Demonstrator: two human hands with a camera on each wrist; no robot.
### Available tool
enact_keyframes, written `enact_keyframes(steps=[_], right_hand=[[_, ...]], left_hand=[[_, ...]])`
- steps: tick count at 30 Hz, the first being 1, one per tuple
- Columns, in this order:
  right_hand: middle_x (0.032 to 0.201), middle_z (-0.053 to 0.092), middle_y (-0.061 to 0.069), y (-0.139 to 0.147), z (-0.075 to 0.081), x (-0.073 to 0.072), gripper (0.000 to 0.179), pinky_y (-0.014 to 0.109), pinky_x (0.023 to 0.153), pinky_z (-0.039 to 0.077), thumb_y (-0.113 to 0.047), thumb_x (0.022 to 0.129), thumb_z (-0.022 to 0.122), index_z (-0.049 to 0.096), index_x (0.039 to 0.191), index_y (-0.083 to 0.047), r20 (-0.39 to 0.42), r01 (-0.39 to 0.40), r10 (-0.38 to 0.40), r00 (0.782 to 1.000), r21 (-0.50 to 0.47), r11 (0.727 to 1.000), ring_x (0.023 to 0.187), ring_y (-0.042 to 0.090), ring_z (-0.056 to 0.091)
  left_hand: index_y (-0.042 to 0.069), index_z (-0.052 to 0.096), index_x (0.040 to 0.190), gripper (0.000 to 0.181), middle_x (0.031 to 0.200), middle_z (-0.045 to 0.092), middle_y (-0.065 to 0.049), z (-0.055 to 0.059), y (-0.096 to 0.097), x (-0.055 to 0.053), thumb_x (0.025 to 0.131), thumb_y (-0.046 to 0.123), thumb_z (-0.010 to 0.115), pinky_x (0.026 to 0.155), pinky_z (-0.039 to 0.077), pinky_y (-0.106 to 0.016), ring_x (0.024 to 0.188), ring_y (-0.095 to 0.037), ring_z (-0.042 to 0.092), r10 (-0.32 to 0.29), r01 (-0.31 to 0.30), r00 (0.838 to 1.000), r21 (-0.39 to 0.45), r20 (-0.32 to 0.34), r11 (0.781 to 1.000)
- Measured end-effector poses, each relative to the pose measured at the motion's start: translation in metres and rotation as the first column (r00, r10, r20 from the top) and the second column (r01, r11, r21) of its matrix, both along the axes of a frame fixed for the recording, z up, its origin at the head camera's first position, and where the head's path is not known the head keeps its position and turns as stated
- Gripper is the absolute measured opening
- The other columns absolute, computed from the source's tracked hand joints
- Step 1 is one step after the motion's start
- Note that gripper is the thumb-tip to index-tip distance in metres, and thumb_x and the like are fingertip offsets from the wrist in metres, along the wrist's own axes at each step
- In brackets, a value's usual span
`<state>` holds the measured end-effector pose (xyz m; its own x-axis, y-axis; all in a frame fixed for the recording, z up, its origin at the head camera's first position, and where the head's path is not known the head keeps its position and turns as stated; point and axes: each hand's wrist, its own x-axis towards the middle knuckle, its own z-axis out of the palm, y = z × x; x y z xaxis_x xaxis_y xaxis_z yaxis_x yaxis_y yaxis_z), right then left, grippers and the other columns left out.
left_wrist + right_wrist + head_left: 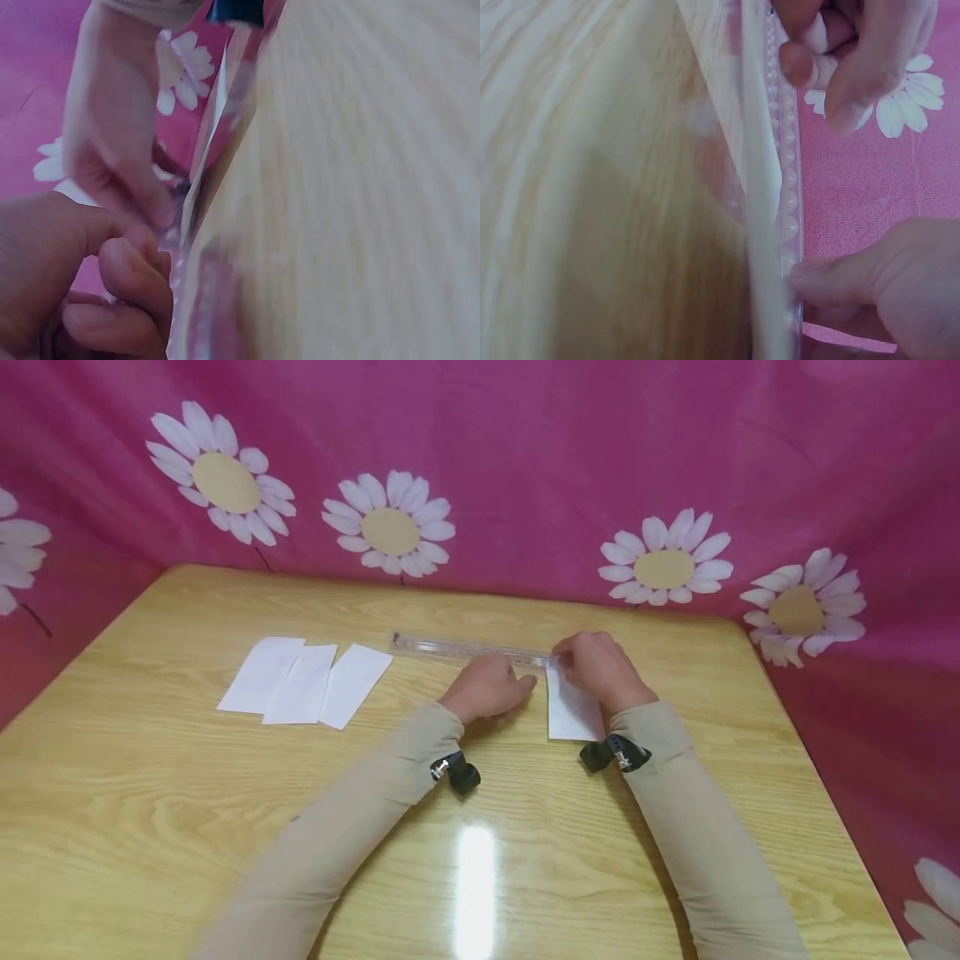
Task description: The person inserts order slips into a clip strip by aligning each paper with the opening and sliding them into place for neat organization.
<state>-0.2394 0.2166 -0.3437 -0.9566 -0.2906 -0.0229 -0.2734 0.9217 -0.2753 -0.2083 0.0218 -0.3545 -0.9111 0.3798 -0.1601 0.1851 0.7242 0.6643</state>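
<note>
A long clear plastic strip (442,647), with a row of bead-like bumps (789,180) along it, lies across the table's far part. My right hand (603,672) pinches its right end between thumb and fingers. Under that hand and wrist lies a white paper piece (573,710), its top edge meeting the strip. My left hand (487,687) hovers by the strip's near side, fingers loosely curled and thumb pointing right. In the right wrist view, the left hand (862,52) shows nothing between its fingers.
Three white paper pieces (258,677) lie side by side on the left of the wooden table (150,827), slightly overlapping. Behind the table hangs a pink cloth (525,460) with daisies. Black wrist cameras (461,774) sit on both sleeves.
</note>
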Motion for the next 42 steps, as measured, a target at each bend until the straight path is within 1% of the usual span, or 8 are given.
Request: enact_keyframes(steps=[3,7,11,18,23,26,33,42], right_hand=[[0.130,0.071,0.020,-0.001,0.000,0.000,0.031,0.052,0.107,0.051,-0.002,0.097,0.062,0.073,0.126,-0.004,-0.003,-0.007,0.007,1.000,0.007,1.000,0.123,0.039,0.065],[0.129,0.071,0.021,-0.001,-0.001,0.001,0.031,0.053,0.107,0.051,-0.003,0.097,0.060,0.073,0.126,-0.003,-0.012,-0.012,0.012,1.000,0.010,1.000,0.123,0.040,0.065],[0.128,0.072,0.021,-0.001,-0.002,0.001,0.031,0.053,0.108,0.051,-0.002,0.097,0.060,0.073,0.125,-0.003,-0.024,-0.005,0.005,1.000,0.016,1.000,0.121,0.040,0.065],[0.128,0.072,0.022,-0.002,-0.002,0.001,0.031,0.052,0.105,0.053,-0.002,0.098,0.060,0.073,0.125,-0.002,-0.036,-0.015,0.016,0.999,0.009,1.000,0.119,0.039,0.067],[0.128,0.072,0.022,-0.003,-0.003,0.000,0.031,0.051,0.104,0.053,-0.002,0.098,0.059,0.073,0.125,-0.003,-0.029,-0.014,0.015,0.999,0.021,1.000,0.117,0.038,0.068],[0.128,0.072,0.022,-0.002,-0.003,0.001,0.030,0.051,0.102,0.054,-0.003,0.098,0.059,0.073,0.125,-0.003,-0.034,-0.014,0.015,0.999,0.023,1.000,0.115,0.038,0.068],[0.128,0.072,0.022,-0.003,-0.002,0.000,0.030,0.051,0.103,0.054,-0.003,0.098,0.059,0.073,0.125,-0.002,-0.039,-0.018,0.019,0.999,0.026,0.999,0.116,0.038,0.068],[0.128,0.072,0.022,-0.002,-0.003,0.000,0.032,0.051,0.103,0.053,-0.002,0.097,0.059,0.072,0.126,-0.002,-0.030,-0.011,0.012,0.999,0.033,0.999,0.117,0.038,0.068]], left_hand=[[0.015,0.055,0.050,0.060,0.043,0.054,0.003,0.002,-0.013,-0.003,0.105,0.037,0.053,0.047,0.036,-0.024,0.038,-0.008,0.040,0.030,-0.030,0.999,0.007,-0.013,1.000],[0.018,0.049,0.052,0.057,0.046,0.054,0.003,0.008,-0.031,-0.005,0.105,0.038,0.055,0.054,0.040,-0.025,0.043,-0.011,0.049,0.074,-0.073,0.997,0.032,-0.033,0.997],[0.018,0.052,0.058,0.051,0.051,0.054,0.004,0.016,-0.054,-0.008,0.104,0.040,0.055,0.061,0.045,-0.027,0.049,-0.013,0.057,0.108,-0.105,0.991,0.040,-0.082,0.994],[0.014,0.060,0.067,0.045,0.066,0.067,-0.002,0.028,-0.096,-0.016,0.102,0.042,0.056,0.065,0.042,-0.030,0.056,-0.012,0.048,0.186,-0.187,0.969,0.012,-0.165,0.982],[0.008,0.072,0.086,0.042,0.078,0.076,-0.010,0.030,-0.119,-0.019,0.102,0.043,0.055,0.065,0.045,-0.030,0.059,-0.014,0.058,0.244,-0.242,0.960,0.035,-0.138,0.970],[0.005,0.074,0.096,0.043,0.080,0.076,-0.012,0.030,-0.128,-0.018,0.103,0.042,0.054,0.062,0.044,-0.029,0.060,-0.014,0.059,0.259,-0.253,0.959,0.061,-0.111,0.965],[0.006,0.072,0.097,0.046,0.080,0.073,-0.009,0.035,-0.145,-0.013,0.104,0.047,0.052,0.071,0.045,-0.031,0.067,-0.018,0.062,0.279,-0.271,0.953,0.073,-0.119,0.960],[0.008,0.071,0.105,0.045,0.088,0.070,-0.004,0.048,-0.170,-0.014,0.102,0.050,0.054,0.060,0.045,-0.030,0.073,-0.017,0.060,0.351,-0.343,0.933,0.097,-0.076,0.934]])
